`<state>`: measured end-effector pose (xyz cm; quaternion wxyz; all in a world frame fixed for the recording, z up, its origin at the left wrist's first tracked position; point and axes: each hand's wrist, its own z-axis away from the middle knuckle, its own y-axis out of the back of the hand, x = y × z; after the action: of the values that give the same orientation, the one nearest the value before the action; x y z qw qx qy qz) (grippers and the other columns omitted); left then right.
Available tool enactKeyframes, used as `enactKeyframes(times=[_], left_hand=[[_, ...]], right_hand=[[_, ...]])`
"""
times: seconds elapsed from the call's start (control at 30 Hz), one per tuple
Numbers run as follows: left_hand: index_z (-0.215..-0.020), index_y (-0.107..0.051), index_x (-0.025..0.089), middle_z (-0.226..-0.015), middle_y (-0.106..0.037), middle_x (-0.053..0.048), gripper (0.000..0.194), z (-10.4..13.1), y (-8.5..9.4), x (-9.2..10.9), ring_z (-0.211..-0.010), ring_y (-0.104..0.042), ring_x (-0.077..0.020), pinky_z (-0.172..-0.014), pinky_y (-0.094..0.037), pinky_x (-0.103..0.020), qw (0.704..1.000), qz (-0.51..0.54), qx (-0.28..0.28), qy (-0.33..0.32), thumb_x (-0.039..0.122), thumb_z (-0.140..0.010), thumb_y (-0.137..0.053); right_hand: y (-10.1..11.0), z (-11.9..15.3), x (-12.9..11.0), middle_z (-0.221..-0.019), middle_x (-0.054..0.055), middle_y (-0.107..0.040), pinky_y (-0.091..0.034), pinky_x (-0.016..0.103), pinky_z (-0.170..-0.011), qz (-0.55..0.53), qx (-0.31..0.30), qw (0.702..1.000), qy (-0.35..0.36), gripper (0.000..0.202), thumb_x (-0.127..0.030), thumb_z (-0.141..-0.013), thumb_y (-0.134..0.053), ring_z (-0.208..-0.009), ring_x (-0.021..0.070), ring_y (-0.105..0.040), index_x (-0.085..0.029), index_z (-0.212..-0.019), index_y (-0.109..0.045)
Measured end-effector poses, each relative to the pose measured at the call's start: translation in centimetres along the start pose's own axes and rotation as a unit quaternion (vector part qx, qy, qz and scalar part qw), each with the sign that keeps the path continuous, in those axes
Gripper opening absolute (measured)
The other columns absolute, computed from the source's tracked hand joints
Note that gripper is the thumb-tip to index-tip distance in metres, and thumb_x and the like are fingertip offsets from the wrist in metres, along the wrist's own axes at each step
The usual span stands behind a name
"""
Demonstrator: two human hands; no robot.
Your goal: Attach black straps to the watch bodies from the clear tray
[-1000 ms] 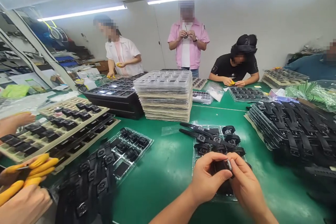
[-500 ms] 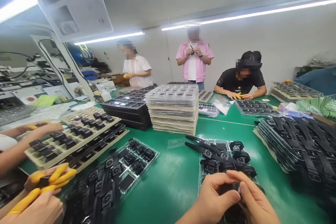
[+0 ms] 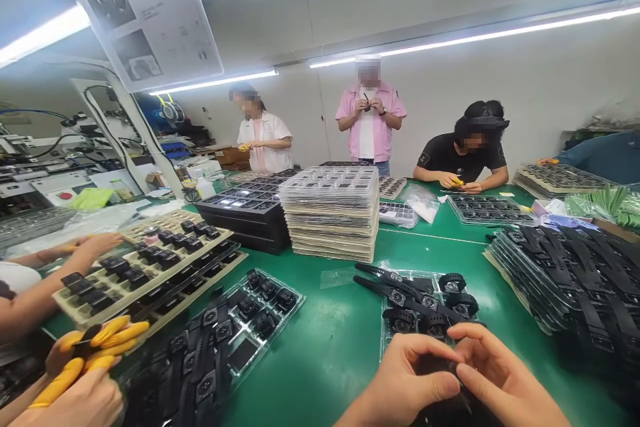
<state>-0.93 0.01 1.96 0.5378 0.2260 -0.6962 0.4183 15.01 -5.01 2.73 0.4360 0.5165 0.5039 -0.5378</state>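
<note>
At the lower right, my left hand [image 3: 410,373] and my right hand [image 3: 500,373] meet at the fingertips. Both are closed in a pinch around a black smartwatch [image 3: 434,365], mostly hidden behind the fingers. Just beyond them lies a clear plastic tray [image 3: 384,333] with several black smartwatches [image 3: 430,302]; some have straps curled up, others lie stretched out flat and poke past the tray's left edge. My hands partly cover the tray's near end.
Stacked trays with watches [image 3: 550,267] stand at right, a tall tray stack [image 3: 330,227] at centre back. Another watch tray [image 3: 270,333] lies left. At far left, a co-worker's yellow finger-cotted hands [image 3: 90,360] work beside a beige tray [image 3: 165,273]. Several people work across the green table [image 3: 320,347].
My right hand has shifted right and its fingers have spread a little from the left hand's. The view has tilted slightly upward. The co-worker at left still handles a dark piece.
</note>
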Motion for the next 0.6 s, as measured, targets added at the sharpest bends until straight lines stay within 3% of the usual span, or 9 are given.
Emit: enactKeyframes(times=[0.13, 0.23, 0.37, 0.47, 0.6], left_hand=[[-0.087, -0.082, 0.016, -0.079, -0.074, -0.006, 0.045, -0.1, 0.2, 0.3, -0.072, -0.062, -0.0143, -0.072, -0.049, -0.026, 0.996, 0.062, 0.053, -0.032, 0.047, -0.058, -0.095], [-0.090, -0.082, 0.018, -0.072, -0.068, -0.001, 0.045, -0.2, 0.5, 0.2, -0.062, -0.055, -0.0086, -0.062, -0.044, -0.020, 0.991, 0.117, 0.060, -0.023, 0.046, -0.059, -0.095], [-0.088, -0.082, 0.016, -0.063, -0.061, 0.001, 0.043, -0.3, 0.6, 0.1, -0.055, -0.044, -0.0039, -0.055, -0.034, -0.016, 0.991, 0.127, 0.027, -0.018, 0.047, -0.062, -0.094], [-0.088, -0.083, 0.015, -0.068, -0.065, -0.001, 0.043, -0.2, 0.4, 0.2, -0.063, -0.050, -0.0072, -0.061, -0.040, -0.018, 0.994, 0.105, 0.022, -0.034, 0.046, -0.061, -0.095], [-0.091, -0.083, 0.015, -0.080, -0.071, -0.006, 0.048, 0.0, 0.2, 0.4, -0.073, -0.058, -0.0127, -0.070, -0.047, -0.022, 0.997, 0.055, 0.019, -0.046, 0.049, -0.060, -0.095]], right_hand=[[-1.6, 0.0, 1.4, -0.092, 0.006, -0.074, -0.057, 0.030, -0.081, -0.100, 0.050, 0.994, 0.000, 0.042, -0.057, -0.068, -0.089, -0.091, 0.0257, -0.069, -0.027, -0.096, -0.078], [-1.8, -0.3, 2.2, -0.095, 0.007, -0.075, -0.057, 0.033, -0.086, -0.151, 0.053, 0.987, -0.011, 0.051, -0.051, -0.065, -0.093, -0.095, 0.0271, -0.070, -0.028, -0.107, -0.077], [-0.8, -1.0, 2.4, -0.085, 0.006, -0.073, -0.056, 0.031, -0.078, -0.128, 0.019, 0.991, -0.022, 0.034, -0.045, -0.065, -0.094, -0.085, 0.0247, -0.067, -0.023, -0.085, -0.078], [-0.8, -1.1, 2.0, -0.081, 0.004, -0.070, -0.052, 0.028, -0.073, -0.136, 0.008, 0.990, -0.030, 0.032, -0.046, -0.068, -0.092, -0.080, 0.0214, -0.064, -0.020, -0.077, -0.075], [-2.0, -0.4, 1.1, -0.074, 0.001, -0.068, -0.048, 0.024, -0.066, -0.202, 0.035, 0.979, -0.023, 0.034, -0.042, -0.065, -0.095, -0.070, 0.0165, -0.059, -0.022, -0.081, -0.073]])
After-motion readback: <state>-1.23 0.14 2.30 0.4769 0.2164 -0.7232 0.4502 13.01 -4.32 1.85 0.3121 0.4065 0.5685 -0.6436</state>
